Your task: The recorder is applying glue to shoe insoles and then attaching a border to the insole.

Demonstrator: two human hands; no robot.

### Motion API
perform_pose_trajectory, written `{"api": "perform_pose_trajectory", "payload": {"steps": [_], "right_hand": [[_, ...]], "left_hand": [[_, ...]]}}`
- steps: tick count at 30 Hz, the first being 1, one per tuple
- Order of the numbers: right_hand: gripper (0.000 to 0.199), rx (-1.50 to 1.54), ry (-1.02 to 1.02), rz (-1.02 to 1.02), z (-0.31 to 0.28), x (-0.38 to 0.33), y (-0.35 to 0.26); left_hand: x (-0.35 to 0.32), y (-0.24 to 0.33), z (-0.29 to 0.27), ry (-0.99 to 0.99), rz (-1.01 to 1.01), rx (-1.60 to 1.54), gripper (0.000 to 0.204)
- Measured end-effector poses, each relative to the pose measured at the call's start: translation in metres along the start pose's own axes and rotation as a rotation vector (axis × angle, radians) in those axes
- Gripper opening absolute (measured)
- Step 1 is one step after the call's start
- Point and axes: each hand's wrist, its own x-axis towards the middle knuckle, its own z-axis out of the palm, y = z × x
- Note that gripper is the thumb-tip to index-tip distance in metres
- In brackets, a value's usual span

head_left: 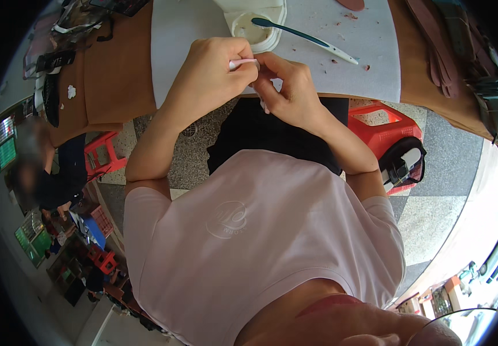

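Note:
Over the near edge of the white work sheet, both my hands meet, fingertips close together. My left hand (217,64) is closed, and a thin pale pink strip (243,63) shows between its fingers. My right hand (292,89) pinches at the same piece, a bit of which shows below its fingers; most of it is hidden. Just beyond my hands is a white glue-pot-like container (277,36) with a round hollow. A slim toothbrush-like brush (306,39), dark teal and white, rests with its teal end over that hollow.
Small reddish scraps dot the white sheet (370,34). Brown strap-like pieces (433,52) and a dark bundle (488,98) lie at the table's right. Black items (53,60) sit at the left. A red stool (381,124) holds a black bag (404,161). Other people sit far left.

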Motion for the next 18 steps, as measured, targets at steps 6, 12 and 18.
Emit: {"api": "perform_pose_trajectory", "payload": {"steps": [6, 12, 18], "right_hand": [[0.011, 0.329, -0.038, 0.203, -0.012, -0.01, 0.01], [0.014, 0.628, -0.116, 0.35, -0.018, -0.016, 0.005], [0.016, 0.659, 0.003, 0.404, -0.019, -0.024, 0.002]], "left_hand": [[0.001, -0.003, -0.004, 0.024, -0.126, -0.343, 0.006], [-0.002, -0.017, 0.017, 0.26, -0.018, -0.717, 0.026], [-0.006, -0.022, 0.04, -0.074, 0.051, -1.126, 0.051]]}}
